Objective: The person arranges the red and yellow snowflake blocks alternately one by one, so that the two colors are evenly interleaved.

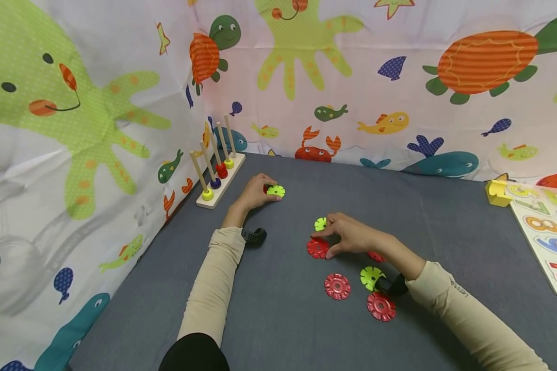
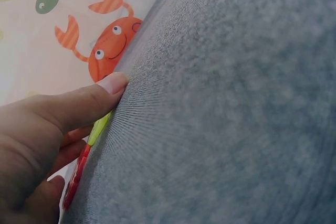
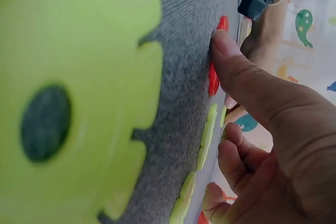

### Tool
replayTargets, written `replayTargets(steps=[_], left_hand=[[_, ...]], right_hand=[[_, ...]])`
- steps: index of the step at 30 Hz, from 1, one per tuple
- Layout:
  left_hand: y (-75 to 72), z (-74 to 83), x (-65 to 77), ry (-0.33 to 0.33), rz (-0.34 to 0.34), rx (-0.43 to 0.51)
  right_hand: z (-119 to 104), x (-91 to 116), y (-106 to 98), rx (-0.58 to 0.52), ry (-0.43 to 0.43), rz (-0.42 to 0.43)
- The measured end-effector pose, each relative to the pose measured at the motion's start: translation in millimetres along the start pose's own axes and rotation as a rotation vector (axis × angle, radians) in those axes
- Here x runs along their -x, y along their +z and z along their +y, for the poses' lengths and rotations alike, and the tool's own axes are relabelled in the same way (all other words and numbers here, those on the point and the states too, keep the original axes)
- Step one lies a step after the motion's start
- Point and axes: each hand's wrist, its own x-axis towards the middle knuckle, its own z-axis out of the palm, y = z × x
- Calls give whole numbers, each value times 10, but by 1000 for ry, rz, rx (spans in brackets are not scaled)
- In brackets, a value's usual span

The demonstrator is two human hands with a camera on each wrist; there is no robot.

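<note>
My left hand (image 1: 256,193) pinches a yellow-green notched disc (image 1: 276,191) just above the cloth. In the left wrist view a red disc (image 2: 77,177) shows beside the yellow-green one, partly hidden by the fingers. The right hand (image 1: 348,234) reaches over a red flower-shaped disc (image 1: 316,249) on the cloth. Its thumb touches that disc in the right wrist view; whether the fingers grip it I cannot tell. Beyond the disc is a yellow-green disc (image 1: 320,224). Under and near my right wrist lie another yellow-green disc (image 1: 369,277) and red discs (image 1: 337,286).
A wooden peg rack (image 1: 222,188) with small yellow, blue and red beads stands left of my left hand. At the right edge are a number puzzle board (image 1: 534,234) and a yellow block (image 1: 496,192). Printed cloth (image 1: 278,139) walls the back and left.
</note>
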Motion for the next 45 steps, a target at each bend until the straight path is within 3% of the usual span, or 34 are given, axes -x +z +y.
replayTargets(steps=[11,16,23,28,33,38,45], left_hand=[[-33,-51,10,-30,10,5],[-47,-70,19,-39,11,7],[-50,-93,39,-49,11,21],[-54,-90,42,-51,12,13],[-26,-54,39,-48,3,-4],[12,-17,25,-33,-13,-12],[7,-9,16,-40,-11,-12]], right_hand=[[22,-80,14,-19,-86,-21],[24,-102,15,31,-102,-2],[43,-280,-267,18,-90,170],[165,-613,-380,39,61,227],[299,-931,-269,66,259,181],[382,-1080,-167,6,426,202],[414,-1153,-117,-112,500,248]])
